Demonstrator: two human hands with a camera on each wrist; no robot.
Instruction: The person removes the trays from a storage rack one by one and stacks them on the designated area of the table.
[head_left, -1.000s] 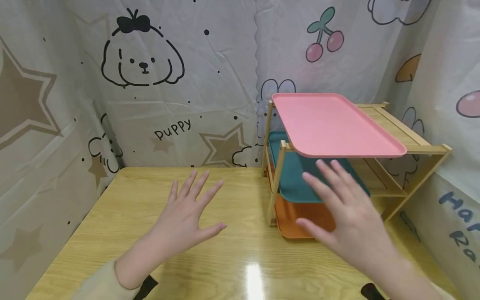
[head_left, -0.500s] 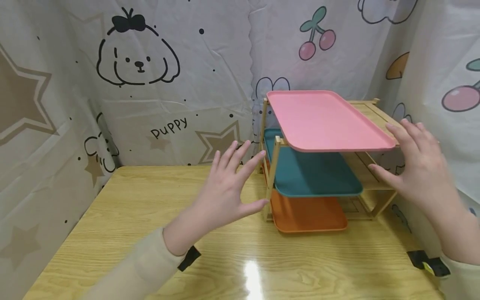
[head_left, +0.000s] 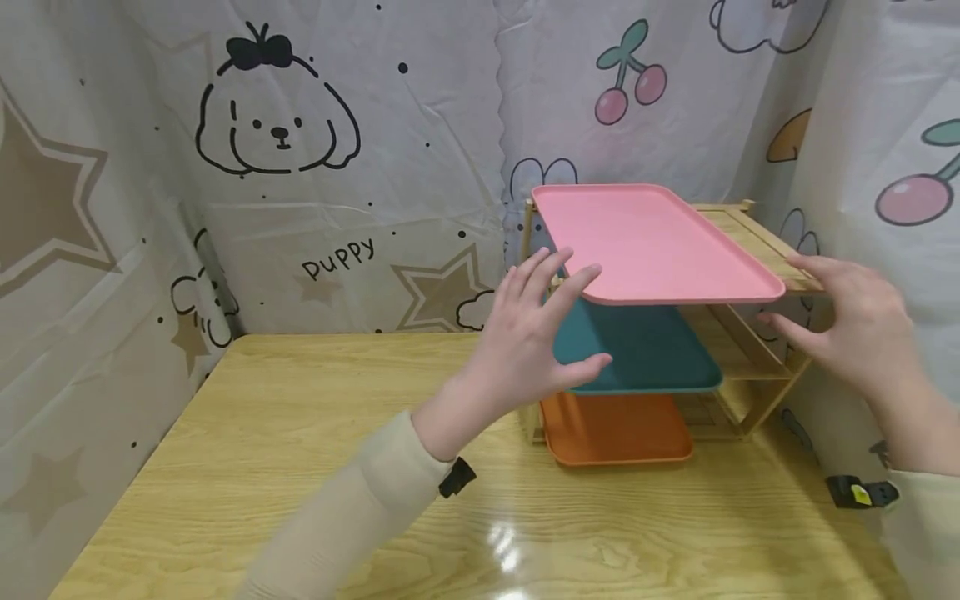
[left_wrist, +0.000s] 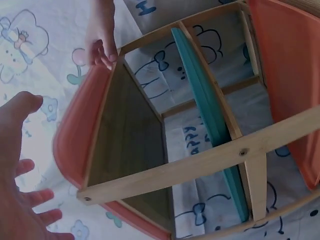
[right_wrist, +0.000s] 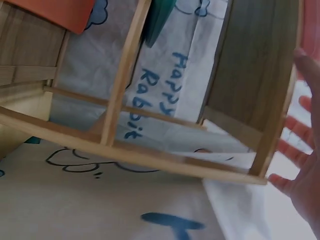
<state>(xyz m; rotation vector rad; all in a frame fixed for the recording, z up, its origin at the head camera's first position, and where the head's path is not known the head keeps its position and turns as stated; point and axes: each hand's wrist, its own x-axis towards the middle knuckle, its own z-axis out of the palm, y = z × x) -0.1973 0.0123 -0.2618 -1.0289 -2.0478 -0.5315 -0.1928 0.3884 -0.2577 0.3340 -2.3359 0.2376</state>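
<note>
A pink tray [head_left: 660,242] lies on top of a three-level wooden rack [head_left: 768,246], its front end jutting past the frame. Below it, a teal tray [head_left: 637,350] sits on the middle level and an orange tray [head_left: 615,429] on the lowest. My left hand [head_left: 528,333] is raised, fingers spread, and overlaps the pink tray's front left corner in the head view; the left wrist view shows a gap between them. At the rack's front right, my right hand [head_left: 862,329] has its fingertips right at the top corner, fingers loosely extended [right_wrist: 305,150].
The rack stands on the right of a wood-grain table [head_left: 360,400]. A printed cloth [head_left: 420,125] hangs behind and at both sides, close to the rack's right side.
My left hand has moved right and up to the front left of the rack. My right hand has moved right to the rack's front right corner. The trays stay put.
</note>
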